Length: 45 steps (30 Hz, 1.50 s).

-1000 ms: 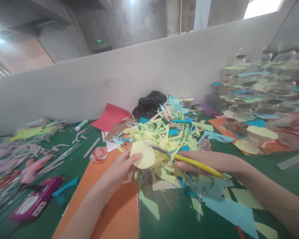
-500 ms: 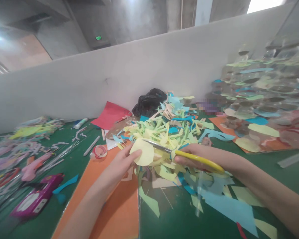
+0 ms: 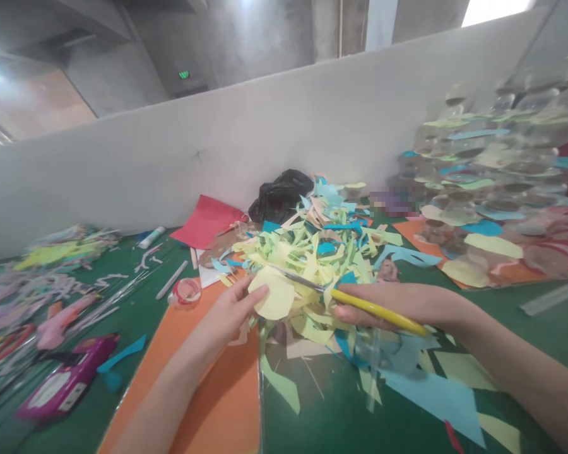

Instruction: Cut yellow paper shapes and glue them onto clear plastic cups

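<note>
Between thumb and fingers, my left hand (image 3: 240,304) pinches a pale yellow paper disc (image 3: 275,295) with a roughly rounded edge. My right hand (image 3: 366,299) grips a pair of scissors (image 3: 383,312) by its yellow handles. The metal blades point left and lie along the disc's upper right edge, seemingly close together. Part of the handle loops is hidden by my right hand. Beneath and behind both hands spreads a heap of yellow, green and blue paper scraps (image 3: 307,246).
An orange sheet (image 3: 218,391) lies under my left forearm. To the left are a purple glue gun or similar tool (image 3: 69,378), a tape roll (image 3: 187,291) and strips. A black plastic bag (image 3: 281,197) sits by the wall. Stacked clear cups with paper layers (image 3: 497,170) stand right.
The view has shifted slightly. Both hands keep their holds on the paper disc and scissors, with the scissors still at the disc's edge and turned only a little.
</note>
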Each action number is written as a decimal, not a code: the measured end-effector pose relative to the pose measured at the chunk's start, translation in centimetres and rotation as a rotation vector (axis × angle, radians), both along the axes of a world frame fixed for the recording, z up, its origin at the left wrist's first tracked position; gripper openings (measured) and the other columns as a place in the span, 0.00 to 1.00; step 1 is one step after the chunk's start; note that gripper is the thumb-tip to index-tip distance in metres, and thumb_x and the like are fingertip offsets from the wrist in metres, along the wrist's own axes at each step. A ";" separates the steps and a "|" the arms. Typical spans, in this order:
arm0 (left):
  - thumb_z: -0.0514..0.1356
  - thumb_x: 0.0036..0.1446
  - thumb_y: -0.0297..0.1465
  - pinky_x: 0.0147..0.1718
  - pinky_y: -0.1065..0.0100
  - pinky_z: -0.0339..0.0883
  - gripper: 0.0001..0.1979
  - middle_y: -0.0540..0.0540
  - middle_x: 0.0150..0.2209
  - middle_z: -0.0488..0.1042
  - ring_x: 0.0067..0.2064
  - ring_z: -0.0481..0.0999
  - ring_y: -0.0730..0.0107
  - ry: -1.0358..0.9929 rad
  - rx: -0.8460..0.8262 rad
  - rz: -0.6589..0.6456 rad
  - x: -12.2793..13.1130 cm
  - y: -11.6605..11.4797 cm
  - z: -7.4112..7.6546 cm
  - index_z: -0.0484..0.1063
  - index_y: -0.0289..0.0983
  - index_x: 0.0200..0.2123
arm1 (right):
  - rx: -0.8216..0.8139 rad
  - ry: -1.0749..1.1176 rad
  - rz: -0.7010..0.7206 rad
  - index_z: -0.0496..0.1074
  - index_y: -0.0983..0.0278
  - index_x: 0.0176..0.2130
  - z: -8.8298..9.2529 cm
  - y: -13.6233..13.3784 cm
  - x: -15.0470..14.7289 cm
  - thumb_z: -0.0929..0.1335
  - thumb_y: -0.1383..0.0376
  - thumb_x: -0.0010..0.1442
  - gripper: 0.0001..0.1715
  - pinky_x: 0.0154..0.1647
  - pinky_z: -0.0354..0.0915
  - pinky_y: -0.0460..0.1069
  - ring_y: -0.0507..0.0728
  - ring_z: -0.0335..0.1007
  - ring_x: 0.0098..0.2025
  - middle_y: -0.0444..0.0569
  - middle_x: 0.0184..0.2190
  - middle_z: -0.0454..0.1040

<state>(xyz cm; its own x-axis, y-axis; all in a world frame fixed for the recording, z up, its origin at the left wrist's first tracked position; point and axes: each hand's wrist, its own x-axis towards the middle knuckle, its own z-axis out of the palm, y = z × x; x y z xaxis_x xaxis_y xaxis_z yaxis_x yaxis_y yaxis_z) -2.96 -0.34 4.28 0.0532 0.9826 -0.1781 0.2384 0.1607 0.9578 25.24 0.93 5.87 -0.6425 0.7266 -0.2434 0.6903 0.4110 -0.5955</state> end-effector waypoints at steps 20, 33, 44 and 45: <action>0.64 0.50 0.49 0.25 0.69 0.61 0.24 0.47 0.27 0.76 0.32 0.75 0.61 0.140 -0.014 0.022 0.5 -0.2 0.6 0.77 0.37 0.43 | -0.146 0.100 -0.063 0.57 0.62 0.28 -0.7 0.5 -0.5 0.61 0.43 0.64 0.28 0.27 0.48 0.49 0.50 0.48 0.23 0.39 0.22 0.56; 0.61 0.58 0.44 0.33 0.66 0.68 0.26 0.46 0.40 0.77 0.27 0.72 0.71 -0.036 -0.026 -0.180 1.8 -0.8 0.1 0.66 0.39 0.56 | -0.079 0.114 -0.054 0.55 0.60 0.30 0.2 -0.3 -0.4 0.57 0.40 0.65 0.28 0.31 0.53 0.51 0.53 0.52 0.26 0.40 0.25 0.56; 0.63 0.55 0.46 0.37 0.67 0.68 0.24 0.44 0.40 0.79 0.43 0.77 0.58 0.088 -0.195 -0.133 0.0 -0.6 0.9 0.74 0.38 0.51 | -0.109 0.053 0.067 0.56 0.60 0.32 0.6 -0.2 0.0 0.52 0.37 0.64 0.31 0.33 0.56 0.52 0.54 0.54 0.29 0.42 0.29 0.57; 0.62 0.55 0.46 0.39 0.66 0.68 0.25 0.43 0.41 0.79 0.44 0.76 0.56 0.132 -0.178 -0.150 0.0 -0.5 1.0 0.74 0.38 0.51 | -0.101 0.049 0.083 0.56 0.60 0.32 0.6 -0.2 0.0 0.52 0.38 0.65 0.31 0.33 0.56 0.52 0.54 0.54 0.29 0.42 0.29 0.56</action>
<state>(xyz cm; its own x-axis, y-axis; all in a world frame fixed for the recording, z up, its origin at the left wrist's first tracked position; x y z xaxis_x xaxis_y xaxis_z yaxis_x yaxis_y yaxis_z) -2.92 -0.82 5.25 0.1603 0.9180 -0.3627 0.3928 0.2778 0.8767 25.25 0.71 6.49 -0.7126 0.6434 -0.2796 0.6252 0.4017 -0.6691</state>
